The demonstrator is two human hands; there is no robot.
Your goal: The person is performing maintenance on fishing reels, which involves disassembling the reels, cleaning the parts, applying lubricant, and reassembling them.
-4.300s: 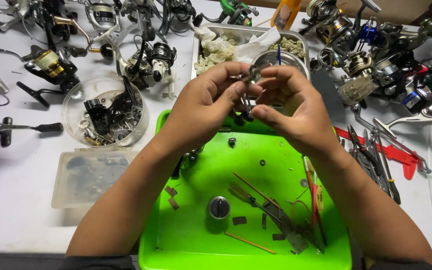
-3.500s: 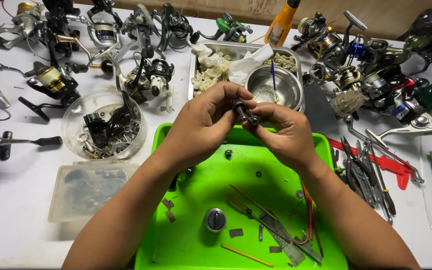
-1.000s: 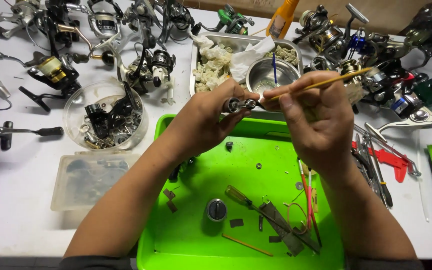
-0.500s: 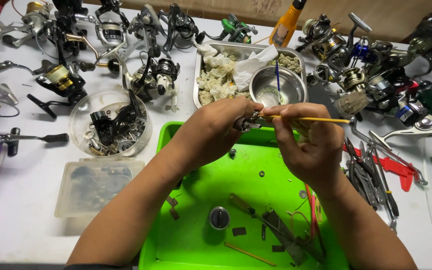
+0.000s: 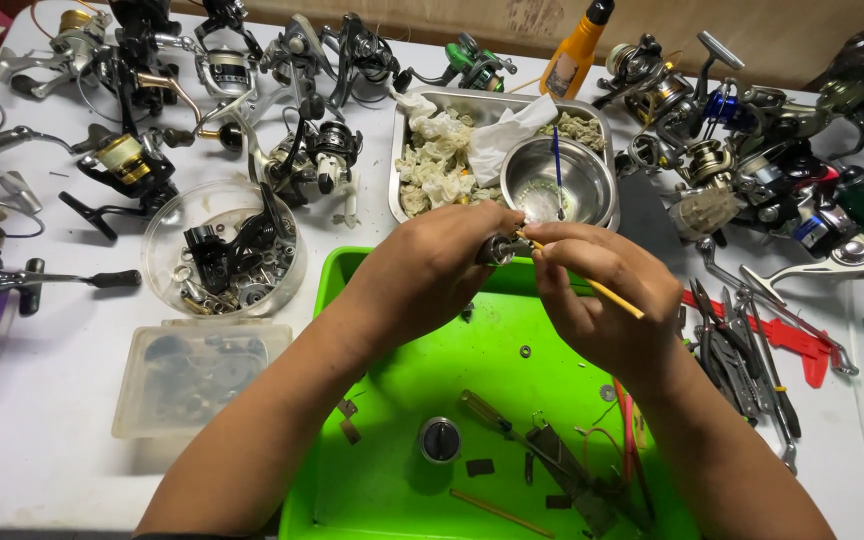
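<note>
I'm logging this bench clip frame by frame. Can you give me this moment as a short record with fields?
left hand: pinches a small metal part
right hand: holds a thin yellow stick, tip at the part
below hands: green tray with small pieces
behind: steel bowl in a metal pan
around: fishing reels, round tub of parts, pliers

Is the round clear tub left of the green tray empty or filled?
Filled: the round clear tub holds dark and metallic reel parts.
</note>
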